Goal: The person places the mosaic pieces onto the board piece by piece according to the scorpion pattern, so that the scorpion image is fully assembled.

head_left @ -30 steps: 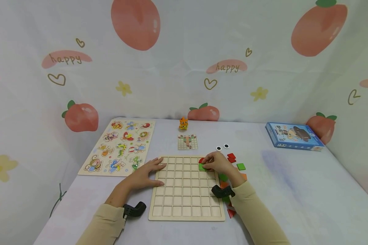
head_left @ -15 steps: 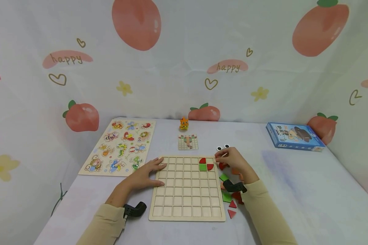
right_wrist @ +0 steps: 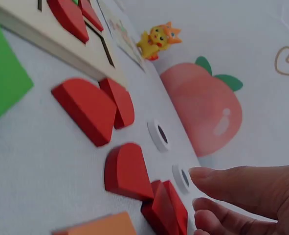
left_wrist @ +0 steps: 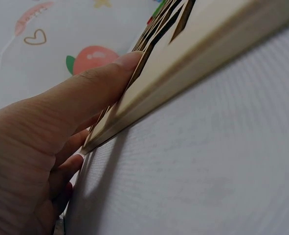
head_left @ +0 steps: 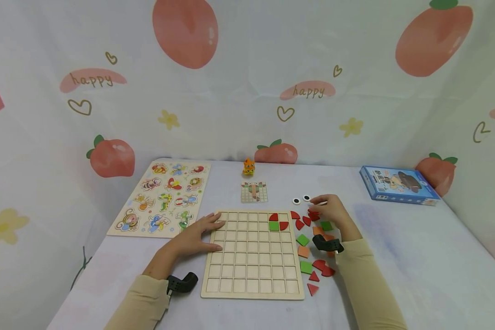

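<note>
One grid board [head_left: 252, 259], middle of bench [head_left: 379, 266]; three tiles [head_left: 274, 226] seated near its far right corner: two red, one green. Left hand [head_left: 191, 237] on board's left edge, grip spread. Right hand [head_left: 333, 214] just beside two eye discs [head_left: 296, 201], grip slightly parted. Right of board, visible: three green squares [head_left: 306, 267], two red triangles [head_left: 313, 289]. Towards bench's back edge: one card [head_left: 254, 192], one toy [head_left: 249, 167]; back right corner: one box [head_left: 400, 185].

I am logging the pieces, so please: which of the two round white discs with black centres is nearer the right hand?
The rightmost white disc, close beside the right hand; the left white disc lies farther away.
</note>
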`<action>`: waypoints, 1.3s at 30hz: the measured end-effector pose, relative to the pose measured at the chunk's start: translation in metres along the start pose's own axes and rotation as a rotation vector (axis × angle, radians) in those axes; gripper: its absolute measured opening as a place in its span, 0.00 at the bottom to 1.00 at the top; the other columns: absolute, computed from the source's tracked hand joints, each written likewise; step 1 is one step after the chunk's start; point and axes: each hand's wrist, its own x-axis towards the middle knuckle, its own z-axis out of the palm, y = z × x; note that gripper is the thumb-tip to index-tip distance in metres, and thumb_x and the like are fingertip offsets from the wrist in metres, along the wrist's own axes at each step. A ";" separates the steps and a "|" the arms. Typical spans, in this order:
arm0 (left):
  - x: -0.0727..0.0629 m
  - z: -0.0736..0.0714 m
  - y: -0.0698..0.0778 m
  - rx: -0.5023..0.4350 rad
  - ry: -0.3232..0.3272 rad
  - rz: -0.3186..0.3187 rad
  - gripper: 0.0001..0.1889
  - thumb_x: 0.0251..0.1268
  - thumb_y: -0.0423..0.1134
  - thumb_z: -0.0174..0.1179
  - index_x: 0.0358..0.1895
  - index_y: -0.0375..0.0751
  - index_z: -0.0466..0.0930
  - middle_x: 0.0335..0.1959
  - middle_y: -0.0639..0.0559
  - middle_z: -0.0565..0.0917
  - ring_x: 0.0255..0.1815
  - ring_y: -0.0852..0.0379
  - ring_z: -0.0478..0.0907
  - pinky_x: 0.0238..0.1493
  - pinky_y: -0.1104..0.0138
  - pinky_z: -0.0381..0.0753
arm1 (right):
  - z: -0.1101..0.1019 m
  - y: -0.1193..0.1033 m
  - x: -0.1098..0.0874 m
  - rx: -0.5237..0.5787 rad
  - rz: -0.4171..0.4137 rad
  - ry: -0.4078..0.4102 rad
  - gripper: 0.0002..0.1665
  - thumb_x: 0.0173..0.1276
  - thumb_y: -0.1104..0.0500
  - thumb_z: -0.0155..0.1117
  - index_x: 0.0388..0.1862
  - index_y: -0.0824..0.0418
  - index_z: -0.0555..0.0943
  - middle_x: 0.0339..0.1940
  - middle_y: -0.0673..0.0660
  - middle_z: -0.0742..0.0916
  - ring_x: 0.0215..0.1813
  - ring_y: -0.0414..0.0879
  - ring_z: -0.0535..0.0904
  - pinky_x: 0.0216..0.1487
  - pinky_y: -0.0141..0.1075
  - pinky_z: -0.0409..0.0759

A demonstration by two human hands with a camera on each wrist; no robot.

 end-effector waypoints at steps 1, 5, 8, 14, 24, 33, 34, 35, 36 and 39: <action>0.000 0.000 0.000 0.001 0.001 0.005 0.40 0.48 0.58 0.67 0.66 0.47 0.69 0.74 0.49 0.56 0.75 0.41 0.46 0.70 0.42 0.52 | 0.000 0.001 0.001 0.001 0.014 0.000 0.20 0.65 0.59 0.61 0.54 0.69 0.77 0.54 0.68 0.78 0.47 0.54 0.78 0.41 0.34 0.81; 0.000 0.000 0.000 -0.005 -0.004 -0.002 0.40 0.48 0.58 0.68 0.66 0.47 0.69 0.74 0.50 0.56 0.76 0.42 0.46 0.71 0.43 0.52 | -0.001 0.005 0.003 0.013 0.061 -0.003 0.22 0.64 0.61 0.62 0.55 0.69 0.76 0.55 0.68 0.79 0.49 0.54 0.78 0.46 0.37 0.82; 0.001 0.000 0.000 -0.008 -0.005 -0.007 0.40 0.47 0.58 0.68 0.66 0.48 0.68 0.74 0.51 0.56 0.76 0.43 0.45 0.71 0.44 0.51 | -0.001 0.006 0.004 0.013 0.081 -0.002 0.21 0.64 0.62 0.61 0.55 0.69 0.76 0.54 0.68 0.79 0.48 0.54 0.77 0.47 0.36 0.82; 0.001 0.000 -0.001 -0.006 0.002 0.003 0.40 0.47 0.58 0.67 0.66 0.47 0.68 0.74 0.50 0.56 0.76 0.42 0.46 0.71 0.43 0.52 | -0.002 0.004 0.004 -0.008 0.052 0.001 0.17 0.63 0.64 0.62 0.50 0.70 0.79 0.46 0.66 0.82 0.38 0.47 0.77 0.35 0.28 0.78; 0.001 0.000 -0.002 0.031 -0.009 0.002 0.40 0.49 0.60 0.66 0.66 0.48 0.67 0.74 0.52 0.56 0.76 0.44 0.46 0.70 0.44 0.53 | -0.002 0.006 0.004 -0.049 0.035 0.002 0.14 0.61 0.64 0.64 0.44 0.70 0.81 0.39 0.63 0.83 0.34 0.46 0.76 0.31 0.25 0.75; 0.001 -0.001 -0.001 0.012 -0.017 0.000 0.40 0.49 0.59 0.66 0.67 0.48 0.67 0.74 0.52 0.55 0.76 0.45 0.45 0.71 0.45 0.52 | -0.001 0.005 0.003 -0.031 0.056 -0.020 0.11 0.62 0.63 0.64 0.41 0.69 0.79 0.36 0.61 0.82 0.32 0.45 0.76 0.32 0.27 0.79; 0.001 -0.001 -0.002 0.010 -0.016 0.000 0.40 0.49 0.59 0.66 0.67 0.48 0.67 0.74 0.52 0.55 0.76 0.45 0.45 0.71 0.45 0.51 | 0.000 0.005 0.002 -0.023 0.052 -0.024 0.11 0.62 0.63 0.63 0.40 0.69 0.79 0.36 0.62 0.82 0.32 0.45 0.77 0.33 0.28 0.80; 0.001 -0.001 -0.002 0.010 -0.016 -0.001 0.40 0.49 0.59 0.66 0.67 0.48 0.67 0.74 0.52 0.55 0.76 0.45 0.45 0.71 0.45 0.52 | 0.000 0.004 0.002 -0.017 0.049 -0.026 0.11 0.62 0.63 0.63 0.40 0.69 0.78 0.36 0.62 0.82 0.32 0.45 0.77 0.33 0.28 0.81; 0.001 -0.001 -0.002 0.013 -0.015 0.003 0.40 0.49 0.59 0.66 0.67 0.47 0.67 0.74 0.51 0.55 0.76 0.45 0.45 0.71 0.44 0.52 | 0.000 0.004 0.001 -0.009 0.047 -0.027 0.10 0.63 0.64 0.62 0.41 0.69 0.77 0.36 0.62 0.82 0.31 0.45 0.77 0.34 0.29 0.81; 0.001 0.001 -0.003 0.014 -0.011 0.009 0.40 0.49 0.59 0.66 0.66 0.47 0.67 0.74 0.50 0.55 0.76 0.44 0.45 0.71 0.44 0.52 | 0.000 0.000 -0.001 0.010 0.030 -0.035 0.11 0.64 0.64 0.60 0.43 0.70 0.76 0.36 0.63 0.81 0.30 0.44 0.77 0.34 0.29 0.82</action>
